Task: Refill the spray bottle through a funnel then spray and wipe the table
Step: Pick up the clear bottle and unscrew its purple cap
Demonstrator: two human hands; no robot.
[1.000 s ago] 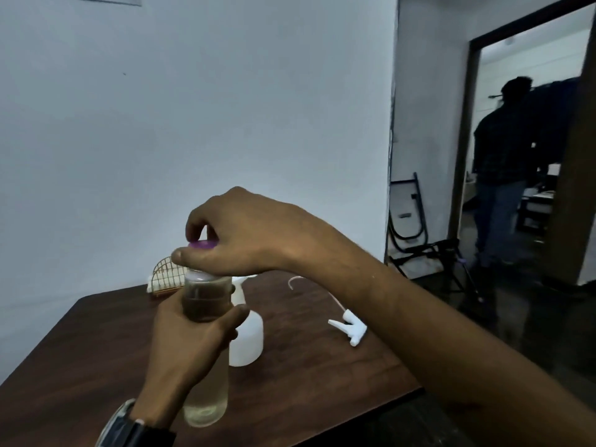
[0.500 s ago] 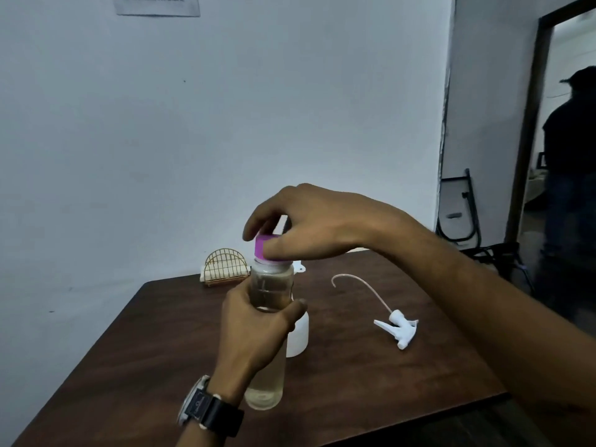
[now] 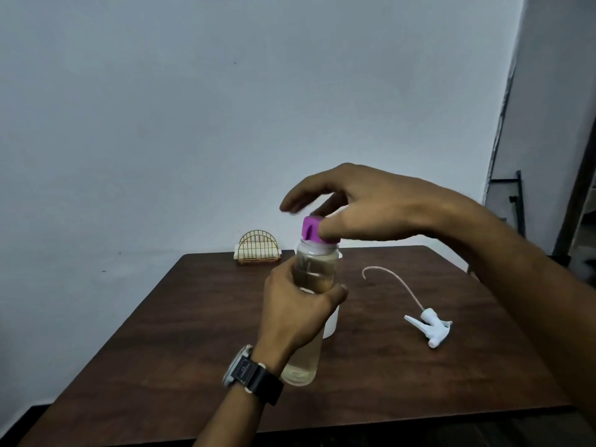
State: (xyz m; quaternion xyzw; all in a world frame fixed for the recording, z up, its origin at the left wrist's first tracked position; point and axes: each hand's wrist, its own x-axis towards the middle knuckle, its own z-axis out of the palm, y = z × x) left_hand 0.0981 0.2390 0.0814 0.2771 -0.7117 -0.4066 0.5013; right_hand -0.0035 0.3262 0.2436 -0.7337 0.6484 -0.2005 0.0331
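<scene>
Refill bottle (image 3: 314, 275) stands vertical in left hand (image 3: 296, 317), purple cap (image 3: 310, 233) uppermost.

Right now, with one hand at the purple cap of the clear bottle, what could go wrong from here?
1. The left hand alone grips the clear bottle, which looks nearly full. Once the purple cap under the right hand is off, a tilt could spill liquid.
2. The white spray bottle stands close behind the left hand, mostly hidden, and might get knocked.
3. The spray head lies loose below the right forearm, which could sweep it.
</scene>
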